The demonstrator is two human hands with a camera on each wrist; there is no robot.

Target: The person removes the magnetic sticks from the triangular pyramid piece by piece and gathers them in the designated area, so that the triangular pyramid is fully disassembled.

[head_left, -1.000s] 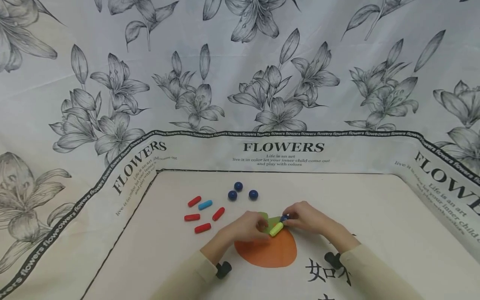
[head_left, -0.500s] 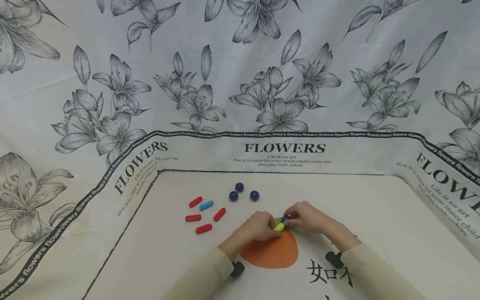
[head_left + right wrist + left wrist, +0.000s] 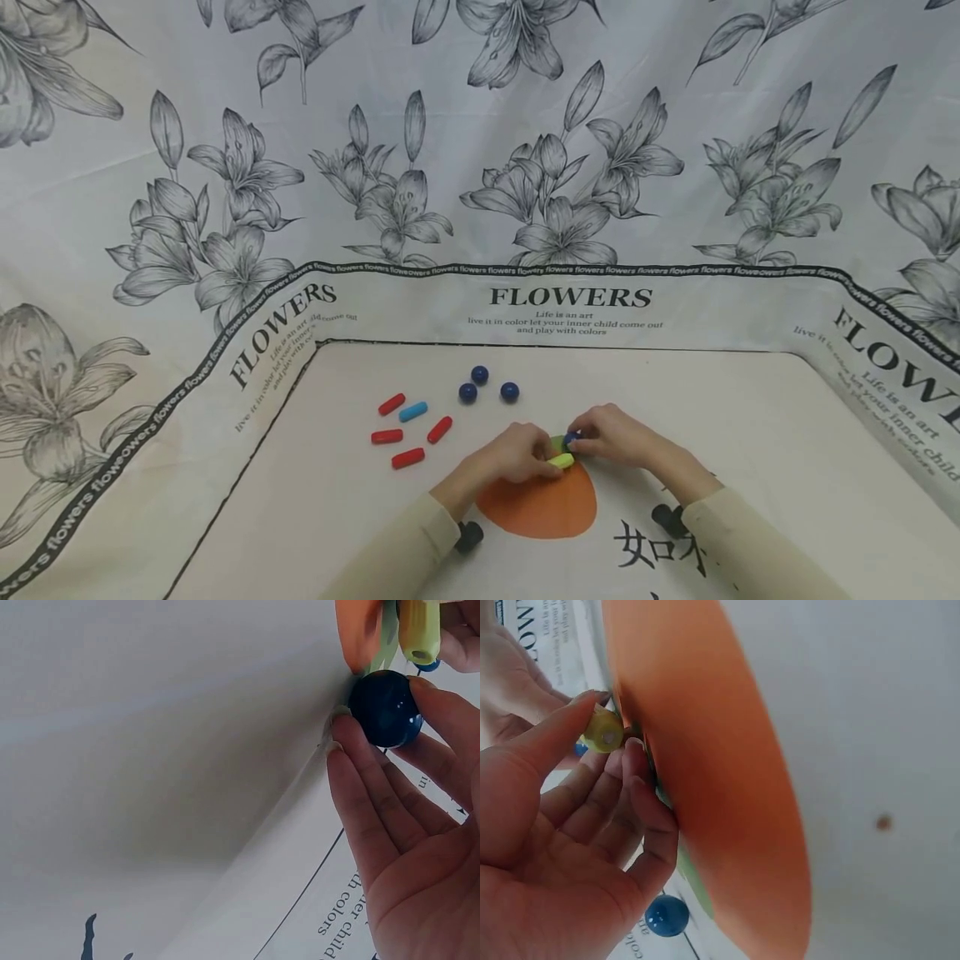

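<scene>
In the head view my left hand (image 3: pixel 513 454) pinches a short yellow-green rod (image 3: pixel 561 460) between thumb and fingers. The left wrist view shows the end of the rod (image 3: pixel 604 735) facing the camera, with the thumb lying along it. Just to the right, my right hand (image 3: pixel 615 435) grips a dark blue ball (image 3: pixel 572 438) with its fingertips. Close up in the right wrist view, the glossy ball (image 3: pixel 386 709) sits right by the rod's end (image 3: pixel 420 634); whether they touch I cannot tell. Both are over the top of a printed orange shape (image 3: pixel 543 504) with green leaves, partly hidden by the left hand.
Several red rods (image 3: pixel 408 458) and one light blue rod (image 3: pixel 413 412) lie on the white cloth to the left. Behind the hands are three more blue balls (image 3: pixel 510 392). A flower-printed curtain (image 3: pixel 570 200) rises at the back.
My left hand has moved right and closed its fingers on the yellow-green rod, which has turned slightly flatter. The right hand stays put with the blue ball.
</scene>
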